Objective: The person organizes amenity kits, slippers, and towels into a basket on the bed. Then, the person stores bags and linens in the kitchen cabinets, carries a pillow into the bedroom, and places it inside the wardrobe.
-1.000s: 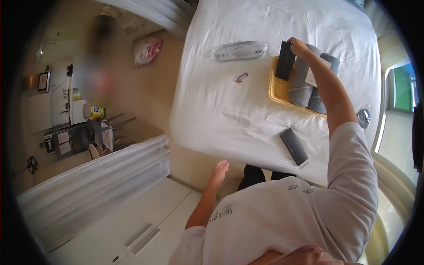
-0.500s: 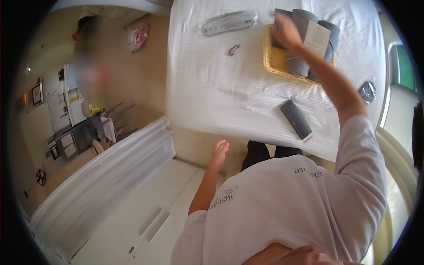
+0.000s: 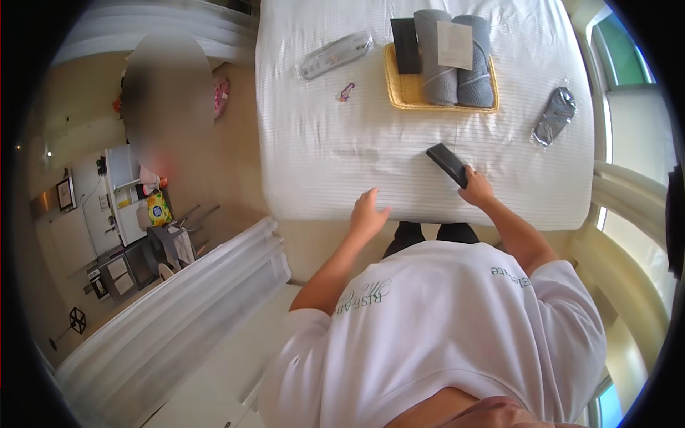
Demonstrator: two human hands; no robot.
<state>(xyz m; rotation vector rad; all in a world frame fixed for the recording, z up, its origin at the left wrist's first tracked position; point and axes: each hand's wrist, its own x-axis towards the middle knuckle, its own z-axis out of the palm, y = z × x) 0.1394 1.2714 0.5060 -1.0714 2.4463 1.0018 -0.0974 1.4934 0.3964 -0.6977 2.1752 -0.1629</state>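
Note:
My right hand grips the lower end of a dark grey oblong case above the front part of the white striped bed. My left hand hovers near the bed's front edge, its fingers apart and nothing in it. Behind them stands a yellow wicker basket with two rolled grey towels. A black card or flat box leans at the left of the towels, and a pale printed card lies across them.
A plastic-wrapped item and a small purple clip lie left of the basket. Another wrapped dark item is at the right. A white curtain hangs at the lower left. A person, blurred, is at the upper left.
My right hand has left the basket and come back towards me, taking hold of the dark case. My left hand has moved up to the bed edge. The black item now stands visible in the basket.

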